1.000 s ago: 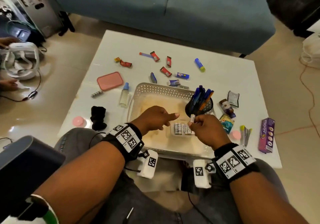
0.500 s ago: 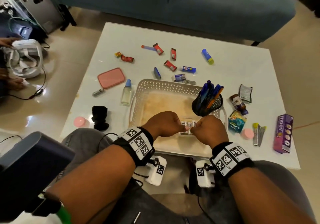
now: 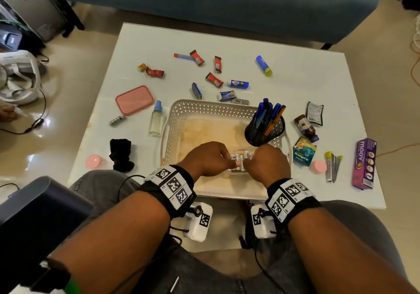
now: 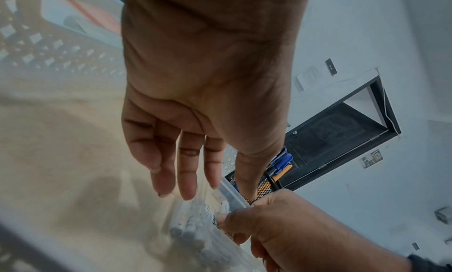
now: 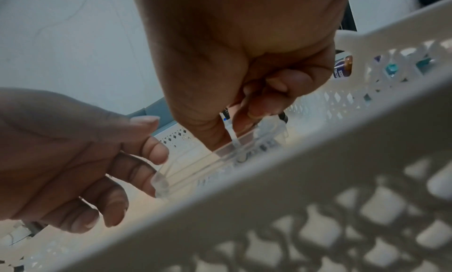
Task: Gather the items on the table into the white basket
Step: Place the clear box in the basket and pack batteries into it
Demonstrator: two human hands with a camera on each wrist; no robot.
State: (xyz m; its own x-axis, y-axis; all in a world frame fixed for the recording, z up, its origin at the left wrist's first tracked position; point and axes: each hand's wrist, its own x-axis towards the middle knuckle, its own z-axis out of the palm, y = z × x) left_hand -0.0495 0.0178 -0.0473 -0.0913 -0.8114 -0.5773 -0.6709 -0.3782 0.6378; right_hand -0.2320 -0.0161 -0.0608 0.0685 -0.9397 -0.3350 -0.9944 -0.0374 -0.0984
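Head view shows a white perforated plastic basket (image 3: 205,108) at the middle of the near edge of the white tabletop (image 3: 295,84). Near the left edge lie a pink rectangular lid (image 3: 134,99) and a clear bottle with a blue cap (image 3: 156,119); at the near left corner sit a pink round cap (image 3: 93,161) and a black cloth bundle (image 3: 121,154). Inside the basket, near its front wall, rests a clear plastic case of white batteries (image 3: 241,158). Left hand (image 3: 208,158) reaches to the case's left side; the left wrist view shows its fingers (image 4: 187,179) straight and loosely spread over the batteries. Right hand (image 3: 266,165) is curled at the case's right end, thumb and forefinger pinching one battery upright. A black mesh pen holder (image 3: 264,132) with blue pens stands in the basket's far right corner. A purple carton (image 3: 363,164) lies by the right edge.
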